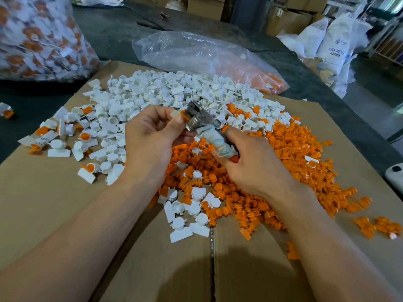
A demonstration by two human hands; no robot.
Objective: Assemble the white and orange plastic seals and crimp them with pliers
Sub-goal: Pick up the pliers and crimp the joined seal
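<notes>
At the upper left of the frame a large clear bag (pixel 41 38) packed with white-and-orange seals stands on the dark desk (pixel 109 35). Below it, at the left edge, one loose assembled seal (pixel 7 111) lies on the desk, apart from the rest. A cardboard sheet (pixel 43 203) covers the lower frame and carries the loose parts. The white parts (pixel 152 92) are heaped across its upper middle, with scattered pieces trailing to the left.

At centre, the left hand (pixel 152 136) is raised over the heap, its thumb and fingers curled and pinching a white and orange seal (pixel 181 114). The metal head of the pliers (pixel 205 123) meets that seal from the right; whether it bites the seal cannot be told. The right hand (pixel 253 160) grips the pliers' cloth-wrapped handle, its fingers curled round it.

Under and to the right of the hands spreads the pile of orange parts (pixel 294 162). Above centre lies a crumpled clear plastic bag (pixel 207 55) with orange pieces in its right end. White sacks (pixel 335 42) stand at the upper right.
</notes>
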